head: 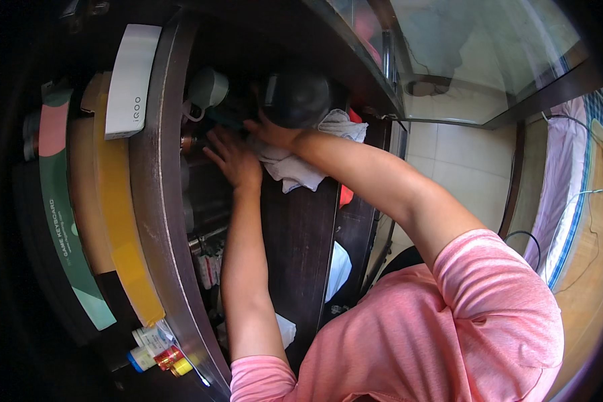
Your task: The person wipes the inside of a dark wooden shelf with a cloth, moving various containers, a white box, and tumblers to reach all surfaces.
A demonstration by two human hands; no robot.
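Note:
Both my arms reach into a dark wooden cabinet shelf [301, 236]. My left hand [236, 160] has its fingers spread near a dark item at the back, and no held thing shows in it. My right hand [271, 131] lies just beside it, under a round black object [297, 99], at a crumpled light-grey cloth [294, 168]; part of this hand is hidden, so its grip is unclear. A pale mug [208, 89] stands beyond my left hand, its handle towards me. The cloth's other end shows past my right wrist, close to something red [346, 195].
On the left, a neighbouring shelf holds a white phone box [133, 83], a green keyboard box [63, 201], a yellow-taped cardboard box [123, 226] and small bottles [153, 346]. A glass cabinet door [452, 65] stands open at the upper right. White items [337, 269] lie near the shelf edge.

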